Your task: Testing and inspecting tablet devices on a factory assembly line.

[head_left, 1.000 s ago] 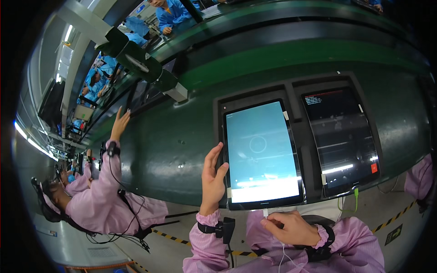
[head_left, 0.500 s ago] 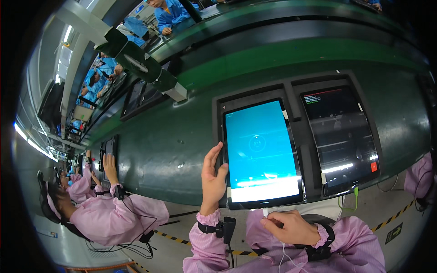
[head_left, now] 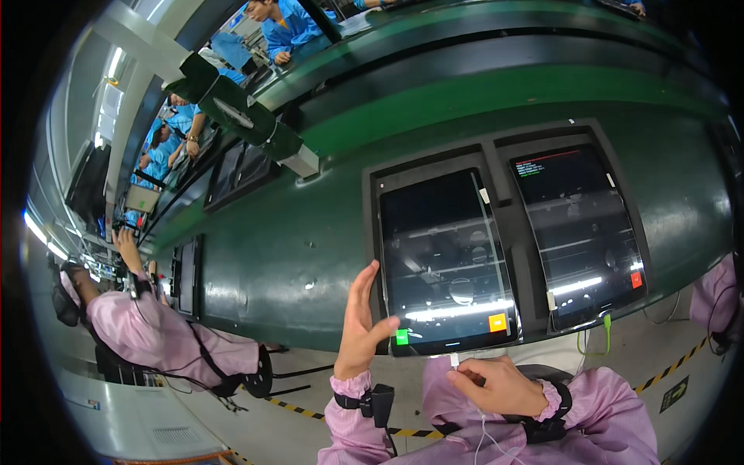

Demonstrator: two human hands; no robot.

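A tablet (head_left: pixel 438 252) lies in the left bay of a dark two-bay tray (head_left: pixel 493 170). Its screen is dark, with a green square at the lower left and an orange one at the lower right. My left hand (head_left: pixel 359 329) rests at its lower left edge, fingers stretched out, thumb reaching over the corner by the green square. Below the tablet's near edge, my right hand (head_left: pixel 500 387) pinches the white plug (head_left: pixel 455 361) of a thin cable; whether the plug is fully seated I cannot tell. In the right bay sits a second dark tablet (head_left: pixel 577 225) with a red square.
A green cable (head_left: pixel 607 335) meets the right tablet's near edge. Beyond the tray stands a post (head_left: pixel 308 163) on the green bench (head_left: pixel 271 256). A co-worker in pink (head_left: pixel 159 325) sits at the left; others in blue work across the bench.
The left tablet's screen has gone from bright blue to dark with coloured corner squares. My left thumb has moved over its lower left corner. The pink-sleeved co-worker has shifted left.
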